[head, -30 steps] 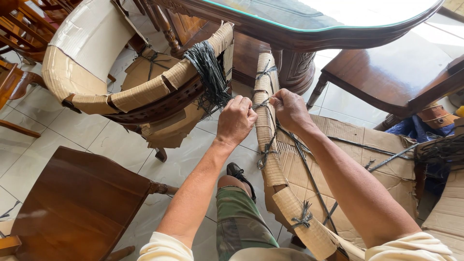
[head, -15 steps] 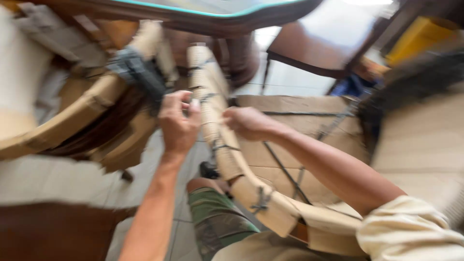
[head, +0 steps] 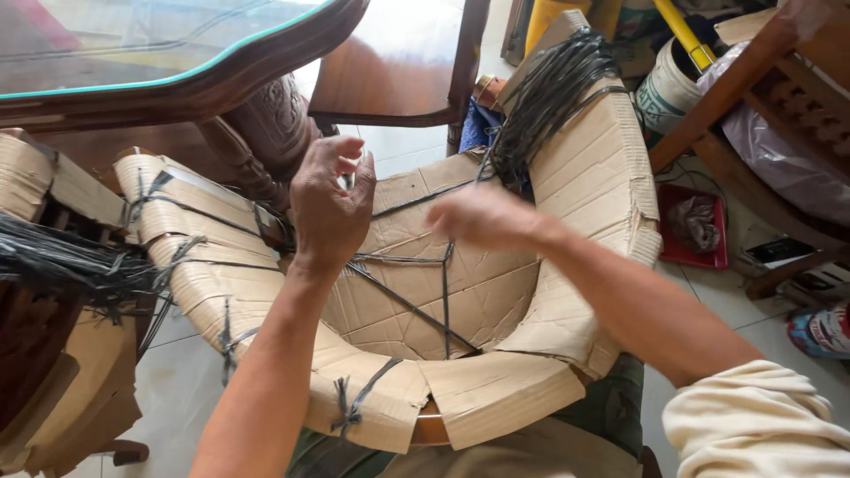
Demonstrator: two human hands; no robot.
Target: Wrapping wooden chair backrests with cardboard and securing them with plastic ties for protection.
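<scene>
Cardboard wraps the curved chair (head: 496,389) at frame centre, its long arc running upper left to upper right, open side facing up-frame. Left hand (head: 329,211) hangs above it, fingers loosely curled, holding nothing visible; right hand (head: 482,215) is blurred, grip unreadable. White bucket (head: 666,90), upper right.

Two bare hands are up over the work: the left hand (head: 329,208) and the right hand (head: 482,215). One cardboard-wrapped chair (head: 496,292) sits under them. Two bundles of black straps show, one bundle (head: 544,93) on the chair back, another bundle (head: 62,264) at left. One glass-topped table (head: 159,53), one white bucket (head: 666,88).
</scene>
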